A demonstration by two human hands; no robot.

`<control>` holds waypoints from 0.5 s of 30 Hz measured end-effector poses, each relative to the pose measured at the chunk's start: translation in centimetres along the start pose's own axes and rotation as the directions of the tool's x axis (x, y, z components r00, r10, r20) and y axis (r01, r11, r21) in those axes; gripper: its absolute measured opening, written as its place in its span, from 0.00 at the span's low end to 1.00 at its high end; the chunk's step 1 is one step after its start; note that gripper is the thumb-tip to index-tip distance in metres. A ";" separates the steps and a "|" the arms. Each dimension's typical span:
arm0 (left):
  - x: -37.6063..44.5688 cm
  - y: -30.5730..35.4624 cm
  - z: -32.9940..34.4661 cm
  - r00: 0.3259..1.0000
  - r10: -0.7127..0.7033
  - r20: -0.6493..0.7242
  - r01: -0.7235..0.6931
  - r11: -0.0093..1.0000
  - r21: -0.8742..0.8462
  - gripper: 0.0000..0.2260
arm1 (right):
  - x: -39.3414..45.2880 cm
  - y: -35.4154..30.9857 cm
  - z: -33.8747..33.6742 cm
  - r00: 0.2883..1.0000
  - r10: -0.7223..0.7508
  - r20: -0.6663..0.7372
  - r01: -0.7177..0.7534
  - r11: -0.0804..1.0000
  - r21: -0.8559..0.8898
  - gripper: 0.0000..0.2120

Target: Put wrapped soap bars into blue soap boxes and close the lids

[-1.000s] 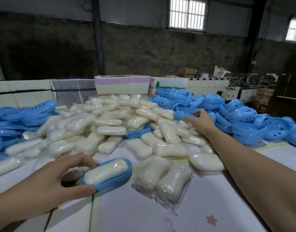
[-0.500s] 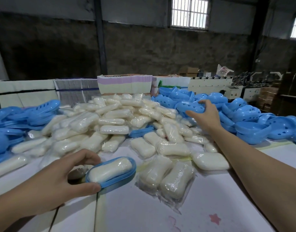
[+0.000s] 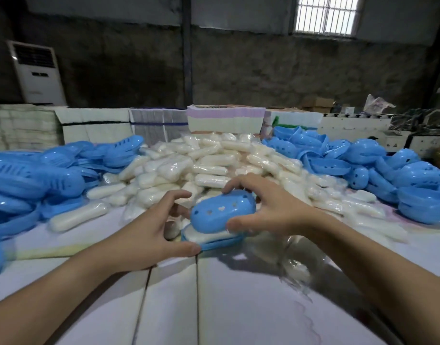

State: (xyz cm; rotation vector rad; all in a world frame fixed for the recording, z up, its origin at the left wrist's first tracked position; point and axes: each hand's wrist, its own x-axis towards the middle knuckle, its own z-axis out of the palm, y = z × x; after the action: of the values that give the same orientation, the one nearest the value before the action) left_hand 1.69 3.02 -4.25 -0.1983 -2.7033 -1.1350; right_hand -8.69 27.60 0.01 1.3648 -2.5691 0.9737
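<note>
Left of the soap heap (image 3: 209, 165), a pile of blue trays (image 3: 39, 175) lies on the white bench (image 3: 238, 307), with one wrapped bar (image 3: 79, 216) loose at its near edge. In front of the heap sits the base (image 3: 214, 241), a bar (image 3: 201, 235) showing inside it. The left hand (image 3: 144, 235) holds that base from its left: thumb tip on the near rim, fingers curled round the far side, a pinching grip. Over the base, tilted and not seated, is the blue lid (image 3: 221, 211) with heart-shaped holes. The right hand (image 3: 271, 210) grips the lid from the right, thumb on its near edge and fingers hooked over the far edge. Right of the heap, more blue lids (image 3: 388, 170) are piled, touching the soap at their inner edge.
</note>
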 end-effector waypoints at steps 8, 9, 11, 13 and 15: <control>0.3 -0.1 -0.2 0.998 0.058 0.030 -0.061 0.989 0.133 0.32 | -0.1 0.3 1.9 0.996 -0.014 0.092 0.029 0.987 -0.159 0.26; 0.3 -0.1 -0.3 0.998 0.065 0.028 -0.068 0.989 0.130 0.30 | -0.1 0.2 1.8 0.994 -0.019 0.106 0.036 0.986 -0.161 0.25; 0.4 -0.2 -0.2 0.997 0.079 0.026 -0.081 0.989 0.122 0.29 | -0.1 0.2 1.6 0.991 -0.024 0.129 0.045 0.985 -0.166 0.24; 0.4 -0.2 -0.2 0.997 0.076 0.025 -0.079 0.989 0.128 0.29 | -0.2 0.2 1.4 0.988 -0.026 0.152 0.052 0.984 -0.173 0.24; 0.5 -0.1 -0.2 0.997 0.071 0.023 -0.074 0.988 0.132 0.28 | -0.3 0.1 1.4 0.984 -0.033 0.176 0.067 0.978 -0.195 0.23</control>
State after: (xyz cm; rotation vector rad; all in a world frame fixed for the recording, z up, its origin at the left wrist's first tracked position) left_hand 1.23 2.80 -4.08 -0.2847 -2.7508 -0.9333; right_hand -8.34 27.05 -1.26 1.5084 -2.6514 0.5927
